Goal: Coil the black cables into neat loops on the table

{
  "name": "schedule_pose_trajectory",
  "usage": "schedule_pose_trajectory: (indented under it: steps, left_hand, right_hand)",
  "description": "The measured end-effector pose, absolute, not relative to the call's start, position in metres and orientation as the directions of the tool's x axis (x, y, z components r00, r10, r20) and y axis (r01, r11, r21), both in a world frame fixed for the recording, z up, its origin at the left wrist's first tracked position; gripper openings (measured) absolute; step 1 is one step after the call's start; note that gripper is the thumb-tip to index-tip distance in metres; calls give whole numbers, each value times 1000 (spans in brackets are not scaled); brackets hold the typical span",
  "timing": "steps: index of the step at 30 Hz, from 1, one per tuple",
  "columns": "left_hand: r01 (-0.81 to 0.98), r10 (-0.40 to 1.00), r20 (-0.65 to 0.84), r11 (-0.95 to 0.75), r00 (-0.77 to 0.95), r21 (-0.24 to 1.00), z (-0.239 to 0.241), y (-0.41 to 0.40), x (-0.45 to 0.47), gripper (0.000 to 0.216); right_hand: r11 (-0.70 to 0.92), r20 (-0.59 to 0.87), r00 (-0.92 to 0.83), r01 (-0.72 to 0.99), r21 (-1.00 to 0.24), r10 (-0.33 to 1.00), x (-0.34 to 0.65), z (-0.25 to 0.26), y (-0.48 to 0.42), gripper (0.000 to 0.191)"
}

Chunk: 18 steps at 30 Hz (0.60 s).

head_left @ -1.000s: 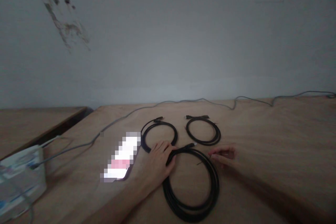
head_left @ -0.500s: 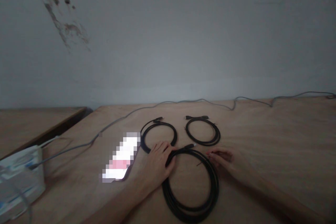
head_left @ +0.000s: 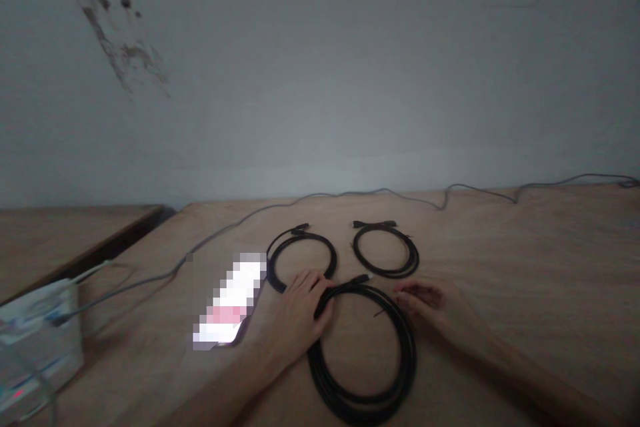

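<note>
The largest coil of black cable (head_left: pixel 411 353) lies nearest me, a plug (head_left: pixel 361 279) at its top. My left hand (head_left: pixel 303 303) closes on its upper left side, thumb inside the loop, fingers resting by the smaller coil behind. At the upper right of the large coil, my right hand (head_left: pixel 425 301) has its thumb and fingertips pinched together against the outer edge. A thin dark twist tie (head_left: pixel 384 311) crosses the cable there, one end poking into the loop; the other end appears to be between my right fingertips, though it is hard to see.
Two smaller cable coils lie behind, one left (head_left: pixel 334 252) and one right (head_left: pixel 413 250). A phone with a lit, blurred screen (head_left: pixel 233 300) is at the left. Beyond it sits a white power strip (head_left: pixel 70 340). A grey cord (head_left: pixel 220 233) runs along the wall.
The view has shifted very slightly. Both hands keep their places on the large coil, with only a slight movement of my right fingers.
</note>
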<state>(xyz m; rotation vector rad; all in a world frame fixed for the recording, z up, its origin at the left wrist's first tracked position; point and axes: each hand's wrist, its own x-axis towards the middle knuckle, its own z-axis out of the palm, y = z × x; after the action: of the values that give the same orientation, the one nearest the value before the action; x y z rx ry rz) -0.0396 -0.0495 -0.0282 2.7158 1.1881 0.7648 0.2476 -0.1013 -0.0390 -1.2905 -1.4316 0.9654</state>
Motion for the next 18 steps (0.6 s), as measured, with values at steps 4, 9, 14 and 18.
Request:
schedule_pose_trajectory:
  steps: [4, 9, 14, 18]
  left_hand:
    - [664, 708, 411, -696, 574, 272, -27, -50, -39, 20]
    - [674, 713, 405, -690, 573, 262, -30, -50, -40, 21]
    - [672, 701, 423, -698, 574, 246, -32, -49, -40, 23]
    - [671, 706, 423, -695, 569, 258, -29, -50, -39, 25]
  right_hand:
    - [104, 106, 1, 212, -972, 994, 249, -44, -100, 42]
    - [85, 91, 22, 193, -977, 996, 251, -53, -99, 45]
    - [73, 79, 24, 201, -977, 997, 249, -53, -99, 52]
    - [97, 97, -17, 298, -950, 995, 247, -42, -101, 42]
